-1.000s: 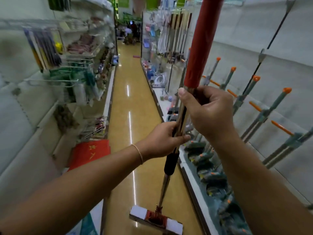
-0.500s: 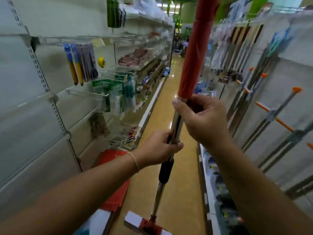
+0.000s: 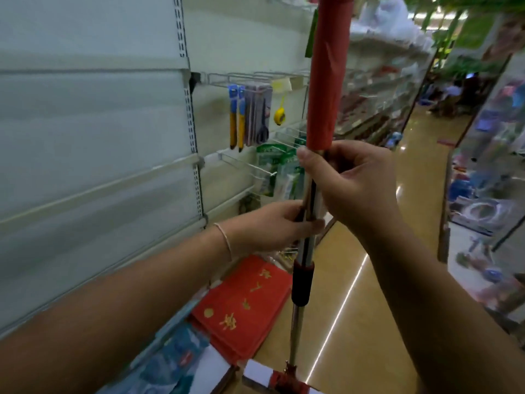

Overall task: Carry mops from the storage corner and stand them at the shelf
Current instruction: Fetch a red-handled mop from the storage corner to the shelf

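Note:
I hold one mop (image 3: pixel 326 81) upright in front of me, with a red sleeve on its upper handle, a bare metal shaft and a black collar lower down. Its white and red flat head (image 3: pixel 272 378) hangs just above the floor at the bottom edge. My right hand (image 3: pixel 352 183) grips the shaft right under the red sleeve. My left hand (image 3: pixel 272 226) holds the shaft a little lower. A white shelf unit (image 3: pixel 99 166) with bare panels stands close on my left.
Hooks on the left shelving carry blue and yellow tools (image 3: pixel 237 118) and a yellow tape (image 3: pixel 279 115). Red mats (image 3: pixel 244 308) lie on the bottom shelf beside the mop. The tan aisle floor (image 3: pixel 349 280) runs ahead. Stocked shelves (image 3: pixel 488 194) line the right; people stand far down the aisle.
My view has swung left, from the right-hand shelf with leaning mops toward the white left shelving. Both hands keep the same hold on the mop.

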A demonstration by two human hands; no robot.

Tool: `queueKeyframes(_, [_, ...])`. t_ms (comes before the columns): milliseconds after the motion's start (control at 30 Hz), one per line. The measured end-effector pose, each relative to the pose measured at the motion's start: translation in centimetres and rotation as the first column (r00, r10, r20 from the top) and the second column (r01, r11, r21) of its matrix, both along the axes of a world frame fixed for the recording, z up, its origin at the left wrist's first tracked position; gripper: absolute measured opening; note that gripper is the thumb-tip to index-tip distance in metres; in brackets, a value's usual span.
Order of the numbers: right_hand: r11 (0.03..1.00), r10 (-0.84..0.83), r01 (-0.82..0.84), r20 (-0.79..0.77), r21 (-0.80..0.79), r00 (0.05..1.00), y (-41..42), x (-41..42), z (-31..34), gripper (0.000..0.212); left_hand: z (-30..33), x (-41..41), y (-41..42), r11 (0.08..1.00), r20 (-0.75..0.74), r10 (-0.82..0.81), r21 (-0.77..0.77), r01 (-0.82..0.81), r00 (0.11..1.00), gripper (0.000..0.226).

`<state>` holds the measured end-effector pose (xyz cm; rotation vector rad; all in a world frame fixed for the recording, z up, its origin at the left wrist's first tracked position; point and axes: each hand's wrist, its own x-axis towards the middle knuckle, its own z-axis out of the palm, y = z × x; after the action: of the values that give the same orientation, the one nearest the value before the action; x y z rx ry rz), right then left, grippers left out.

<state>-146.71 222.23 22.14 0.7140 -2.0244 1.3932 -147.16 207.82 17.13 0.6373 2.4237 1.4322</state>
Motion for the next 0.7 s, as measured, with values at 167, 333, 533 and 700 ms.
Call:
queueKeyframes(167, [0.996, 0.09, -0.09, -0.036, -0.004, 0.995, -5.3, -3.3, 1.6, 0.027, 1.9, -1.3, -4.6, 0.98, -0.122, 0.2, 0.04, -0.196, 0.972, 0.034])
queueKeyframes(333, [0.981, 0.184, -0.187, -0.054, -0.051, 0.981, -10.0, -5.7, 2.7, 0.025, 2.8, -2.3, -8.9, 0.94, -0.226, 0.335, 0.012, -0.341, 0.915, 0.043])
queueKeyframes(533, [0.953, 0.288, -0.293, -0.065, -0.082, 0.955, -14.6, -8.4, 3.7, 0.025, 3.4, -3.2, -13.1, 0.86, -0.347, 0.49, 0.044, -0.508, 0.799, 0.036])
queueKeyframes(700, [0.9, 0.408, -0.405, -0.015, -0.161, 0.913, -18.2, -10.8, 4.9, 0.024, 4.8, -4.1, -16.1, 0.772, -0.386, 0.592, 0.018, -0.636, 0.707, 0.039])
